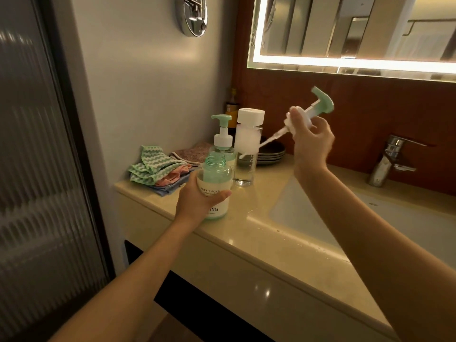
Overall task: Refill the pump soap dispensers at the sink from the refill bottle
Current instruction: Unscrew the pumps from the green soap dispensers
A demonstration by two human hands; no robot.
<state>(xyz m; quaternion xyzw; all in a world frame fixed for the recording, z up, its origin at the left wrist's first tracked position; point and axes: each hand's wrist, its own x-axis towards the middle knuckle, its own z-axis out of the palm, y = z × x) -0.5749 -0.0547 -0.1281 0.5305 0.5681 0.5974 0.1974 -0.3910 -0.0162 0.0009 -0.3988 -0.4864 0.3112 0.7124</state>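
My left hand (197, 198) grips a green soap dispenser bottle (217, 174) with a white label, standing on the counter with its neck uncapped. My right hand (312, 137) holds that bottle's pump head (320, 102), green on top with a white collar, raised above the counter; its thin tube (269, 139) slants down to the left. Behind the open bottle stands a second dispenser (222, 134) with its green pump fitted. Beside it is a tall clear refill bottle (248, 144) with a white cap.
Folded cloths (158, 169) lie at the counter's left end by the wall. Dark plates (271, 151) are stacked behind the bottles. The white sink basin (308, 211) is to the right, with a chrome tap (389, 159) at its back. A lit mirror hangs above.
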